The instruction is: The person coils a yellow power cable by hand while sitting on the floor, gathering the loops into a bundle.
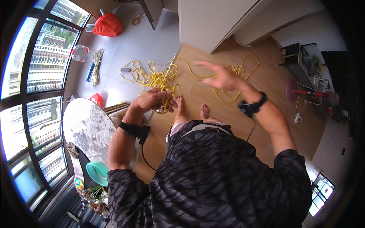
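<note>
My left hand (155, 100) is closed around several loops of a yellow cord (166, 107), held in front of my waist. To the right, my right hand (221, 76) is raised with its fingers apart and holds nothing. Beyond my left hand, more of the yellow cord lies in a tangled heap on the floor, with a dark grey connector block (125, 70) at its far left. Wider loops of it spread over the wood floor below and beyond my right hand. Each wrist wears a black strap with a small device.
Bundled white rope (97, 67) and blue rope (90, 71) lie by the window, near a clear plastic bottle (80, 53) and a red bag (107, 25). A marble-patterned table (85, 128) stands at left, bearing a green basin (97, 173). A fan (330, 105) and a white power strip (298, 118) are at right.
</note>
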A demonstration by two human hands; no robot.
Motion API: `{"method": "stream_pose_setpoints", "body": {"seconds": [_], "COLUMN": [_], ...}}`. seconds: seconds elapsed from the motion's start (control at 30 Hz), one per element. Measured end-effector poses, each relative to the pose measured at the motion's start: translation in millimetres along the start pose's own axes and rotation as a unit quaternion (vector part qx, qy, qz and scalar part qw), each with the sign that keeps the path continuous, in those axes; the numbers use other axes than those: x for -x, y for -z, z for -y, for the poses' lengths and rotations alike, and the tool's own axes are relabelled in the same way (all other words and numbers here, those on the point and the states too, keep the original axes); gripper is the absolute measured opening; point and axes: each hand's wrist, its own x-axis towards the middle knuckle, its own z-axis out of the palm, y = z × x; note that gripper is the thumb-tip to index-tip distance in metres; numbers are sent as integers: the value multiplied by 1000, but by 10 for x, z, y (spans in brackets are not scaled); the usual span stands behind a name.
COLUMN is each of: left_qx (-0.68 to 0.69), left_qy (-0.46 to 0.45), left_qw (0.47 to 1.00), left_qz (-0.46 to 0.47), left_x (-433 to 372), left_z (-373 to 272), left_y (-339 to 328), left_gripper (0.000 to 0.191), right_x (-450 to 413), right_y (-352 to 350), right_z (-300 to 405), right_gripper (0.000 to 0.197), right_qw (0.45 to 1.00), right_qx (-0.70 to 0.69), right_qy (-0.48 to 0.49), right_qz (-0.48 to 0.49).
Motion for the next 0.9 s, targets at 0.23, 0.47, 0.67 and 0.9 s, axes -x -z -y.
{"method": "stream_pose_setpoints", "body": {"seconds": [0.23, 0.47, 0.67, 0.9], "left_qx": [58, -141, -280, -376], "left_qy": [-22, -97, -151, -96], "left_qw": [998, 977, 940, 846], "left_qz": [10, -124, -125, -367], "left_x": [141, 159, -35, -60], "left_z": [-2, 157, 122, 44], "left_y": [-31, 41, 92, 148], "left_gripper": [27, 30, 35, 30], "right_x": [-656, -499, -519, -405], "right_y": [-680, -372, -382, -267], "right_z": [-43, 479, 391, 540], "right_gripper": [35, 22, 25, 28], "right_qw": [965, 964, 926, 902], "right_qx": [-54, -29, -235, -326], "right_qy": [-61, -92, -253, -257], "right_qz": [251, 249, 151, 123]}}
